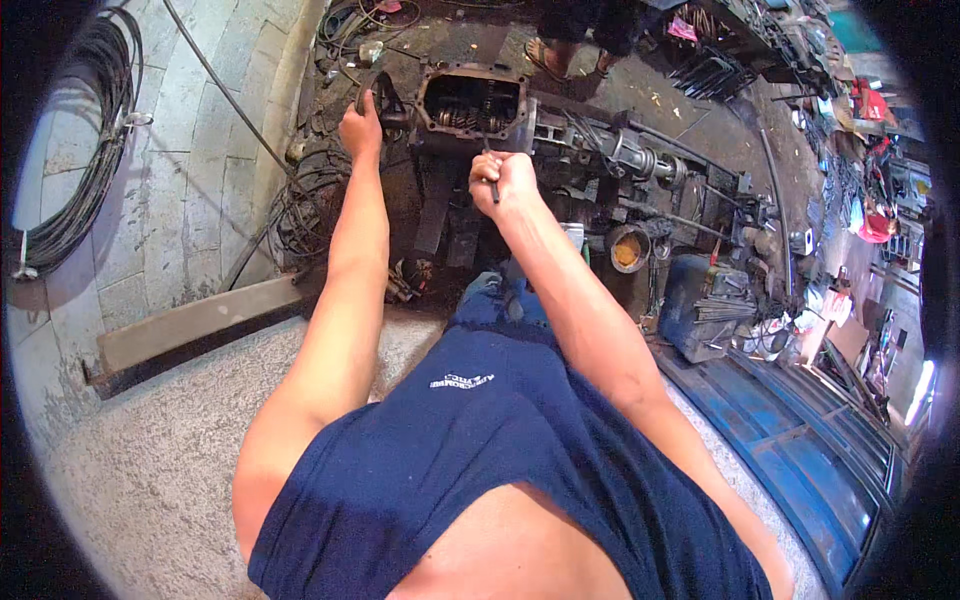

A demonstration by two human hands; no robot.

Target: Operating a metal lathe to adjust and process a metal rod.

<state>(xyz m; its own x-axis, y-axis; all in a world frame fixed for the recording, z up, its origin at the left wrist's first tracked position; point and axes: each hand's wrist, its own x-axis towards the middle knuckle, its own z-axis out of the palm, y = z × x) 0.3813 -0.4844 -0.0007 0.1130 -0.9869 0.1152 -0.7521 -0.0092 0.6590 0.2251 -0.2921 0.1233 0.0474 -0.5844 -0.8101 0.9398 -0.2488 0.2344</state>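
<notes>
A greasy metal gearbox housing (472,72) stands in front of me with its top open, and gears (462,117) show inside. My right hand (505,178) is closed around a thin dark rod (495,192), just at the near edge of the housing. The rod's lower end sticks out below my fist; its far end points to the opening, and I cannot tell what it touches. To the left, my left hand (362,127) is closed on the rim of a dark round flange (382,88) at the housing's left end.
Dark shafts and machine parts (640,155) extend right of the housing. A round tin (628,250) with yellowish contents and a blue container (690,300) stand nearer. Cables (310,205) lie by the left wall, where a cable coil (95,150) hangs. A person's sandalled foot (546,58) is beyond.
</notes>
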